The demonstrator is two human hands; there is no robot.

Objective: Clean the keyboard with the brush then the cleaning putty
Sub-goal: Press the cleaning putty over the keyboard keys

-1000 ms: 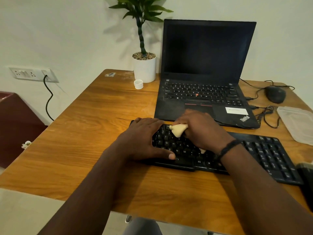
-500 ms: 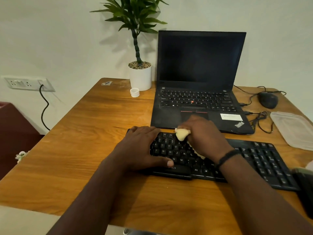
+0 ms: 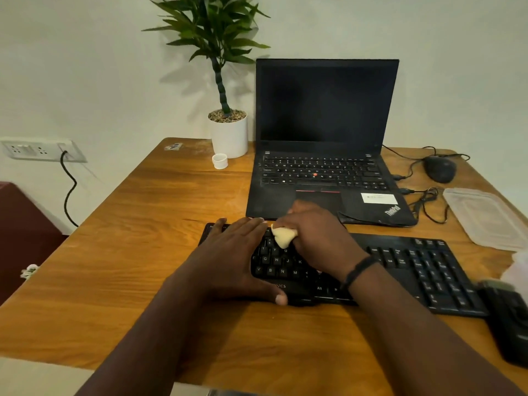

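Both forearms are bare, without sleeves. The right wrist carries a thin black band (image 3: 357,271). No rings or gloves visible.

The left end of the keyboard (image 3: 400,270) is covered by the left hand (image 3: 231,258). Most of the putty (image 3: 283,237) is hidden under the right hand (image 3: 317,238). A dark thing (image 3: 508,318) at the right edge is cut off and blurred. The plant (image 3: 211,27) is cut off at the top.
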